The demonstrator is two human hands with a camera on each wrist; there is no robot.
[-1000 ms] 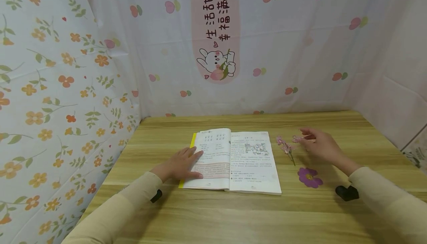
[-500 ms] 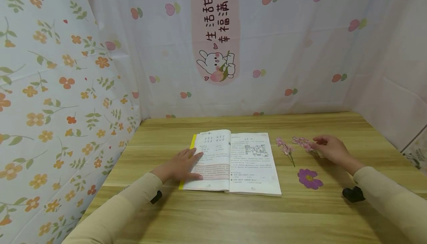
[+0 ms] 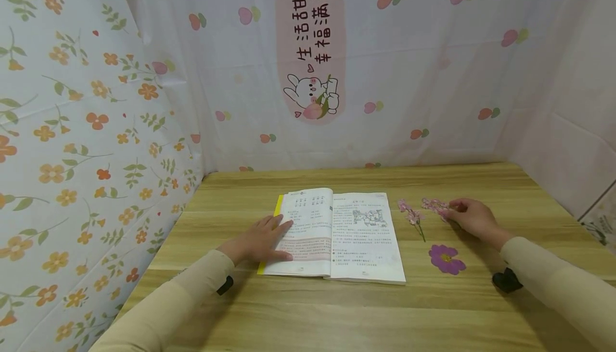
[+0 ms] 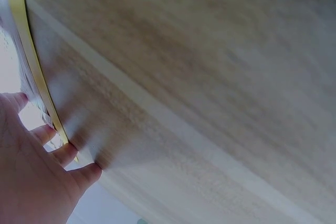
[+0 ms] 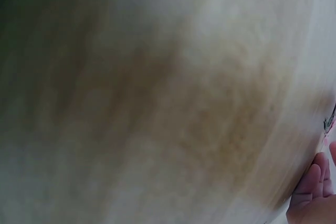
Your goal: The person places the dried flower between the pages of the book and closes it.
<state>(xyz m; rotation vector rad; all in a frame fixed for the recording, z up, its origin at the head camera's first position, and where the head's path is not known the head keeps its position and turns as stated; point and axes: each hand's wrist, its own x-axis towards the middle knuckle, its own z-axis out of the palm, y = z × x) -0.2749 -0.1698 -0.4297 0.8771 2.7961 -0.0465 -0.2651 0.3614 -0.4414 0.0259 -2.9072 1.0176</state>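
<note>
Head cam: left hand (image 3: 261,238), fingers spread, on the 9 o'clock side of the open book (image 3: 364,258); right hand (image 3: 474,219) touching the outer pink sprig (image 3: 434,206) towards the book's 3 (can't tell if it's pinching), purple flower (image 3: 447,259) at the sprig's 6. Left wrist cam has the spread fingers by a yellow edge (image 4: 39,74) around 8, right wrist cam catches curled fingers around 4

book print (image 3: 362,242) too small to read, 1 pink sprig (image 3: 434,206) part-hidden by right hand (image 3: 474,219), table (image 5: 157,103) blurred — right wrist view
</note>
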